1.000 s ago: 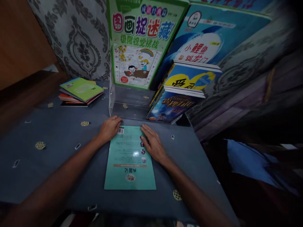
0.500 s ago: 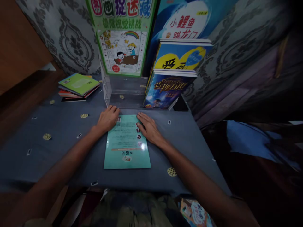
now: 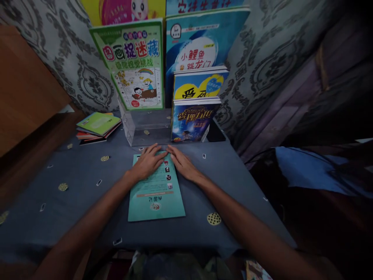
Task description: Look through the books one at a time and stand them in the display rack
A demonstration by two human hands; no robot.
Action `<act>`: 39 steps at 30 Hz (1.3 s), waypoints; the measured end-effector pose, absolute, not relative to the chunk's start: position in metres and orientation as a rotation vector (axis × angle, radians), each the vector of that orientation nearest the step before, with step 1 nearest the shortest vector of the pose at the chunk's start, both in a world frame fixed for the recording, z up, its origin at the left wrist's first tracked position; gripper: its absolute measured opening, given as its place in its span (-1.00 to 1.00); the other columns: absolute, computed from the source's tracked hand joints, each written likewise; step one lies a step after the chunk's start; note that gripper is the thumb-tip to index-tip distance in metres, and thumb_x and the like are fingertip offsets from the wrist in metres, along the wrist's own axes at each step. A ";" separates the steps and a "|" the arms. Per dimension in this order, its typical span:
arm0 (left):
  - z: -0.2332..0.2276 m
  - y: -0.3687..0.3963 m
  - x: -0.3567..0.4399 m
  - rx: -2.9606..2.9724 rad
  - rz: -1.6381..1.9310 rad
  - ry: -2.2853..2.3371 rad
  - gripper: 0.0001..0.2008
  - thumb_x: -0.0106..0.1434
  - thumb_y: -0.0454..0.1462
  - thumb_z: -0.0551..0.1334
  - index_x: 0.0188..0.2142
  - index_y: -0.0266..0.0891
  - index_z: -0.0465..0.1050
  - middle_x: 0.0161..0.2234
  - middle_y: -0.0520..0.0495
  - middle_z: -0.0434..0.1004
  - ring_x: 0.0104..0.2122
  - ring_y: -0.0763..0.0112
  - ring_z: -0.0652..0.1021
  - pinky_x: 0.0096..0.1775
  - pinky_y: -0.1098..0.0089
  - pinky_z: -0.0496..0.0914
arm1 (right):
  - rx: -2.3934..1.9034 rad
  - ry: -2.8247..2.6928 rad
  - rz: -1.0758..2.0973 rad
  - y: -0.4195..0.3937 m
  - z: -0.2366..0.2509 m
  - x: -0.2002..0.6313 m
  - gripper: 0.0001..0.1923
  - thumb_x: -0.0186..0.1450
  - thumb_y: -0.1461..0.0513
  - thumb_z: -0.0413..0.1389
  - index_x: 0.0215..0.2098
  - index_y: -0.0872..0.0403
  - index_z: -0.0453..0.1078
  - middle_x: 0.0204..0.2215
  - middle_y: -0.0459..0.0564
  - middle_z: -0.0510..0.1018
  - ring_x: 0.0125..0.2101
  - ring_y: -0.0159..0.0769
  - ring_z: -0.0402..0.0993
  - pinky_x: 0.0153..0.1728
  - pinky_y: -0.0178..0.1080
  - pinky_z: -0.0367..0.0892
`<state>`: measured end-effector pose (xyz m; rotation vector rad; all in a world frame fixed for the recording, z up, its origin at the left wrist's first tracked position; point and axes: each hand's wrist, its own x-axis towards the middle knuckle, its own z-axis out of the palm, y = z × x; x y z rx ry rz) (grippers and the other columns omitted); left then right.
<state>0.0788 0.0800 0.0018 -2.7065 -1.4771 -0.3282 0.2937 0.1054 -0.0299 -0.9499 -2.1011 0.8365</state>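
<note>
A teal book (image 3: 157, 202) lies flat on the table, its printed side up and its text upside down to me. Over its far left part rests my left hand (image 3: 148, 161), fingers stretched out across the cover. My right hand (image 3: 183, 163) lies along the far right corner, fingers extended and touching the book's edge. The fingertips of both hands nearly meet at the far edge. Just beyond them stands a clear acrylic book rack (image 3: 145, 139), with a dark blue book (image 3: 190, 120) in its front right slot.
Higher in the rack stand a green picture book (image 3: 136, 70), a yellow-and-blue book (image 3: 198, 85) and a teal-blue book (image 3: 201, 42). Several thin books lie stacked (image 3: 99, 126) at the left. A grey patterned cloth covers the table (image 3: 87, 202); a patterned curtain (image 3: 96, 77) hangs behind.
My left hand has moved right, from the book's left edge onto its cover. My right hand has shifted slightly towards the far corner. The view has tilted up, showing more of the rack.
</note>
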 end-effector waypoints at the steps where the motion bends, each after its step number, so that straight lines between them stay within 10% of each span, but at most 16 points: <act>1: 0.002 0.081 0.082 -2.695 -0.323 -1.481 -0.59 0.50 -0.14 -0.01 0.23 -0.05 0.39 0.27 -0.19 0.34 0.34 0.01 0.21 0.22 -0.11 0.24 | -0.950 -2.118 0.811 0.105 -0.031 0.294 -0.44 0.50 0.05 -0.19 0.40 0.05 0.07 0.26 0.16 0.41 0.28 -0.11 0.30 0.31 0.13 0.17; 39: -0.014 0.042 0.017 -2.378 -0.581 -1.813 -0.64 0.46 -0.20 0.04 0.13 -0.18 0.48 0.10 -0.22 0.50 0.13 0.10 0.41 0.09 0.05 0.37 | -0.899 -2.434 0.474 0.026 -0.012 0.317 -0.55 0.48 0.12 -0.02 0.28 0.04 0.32 0.22 0.14 0.47 0.32 -0.01 0.25 0.27 0.22 0.22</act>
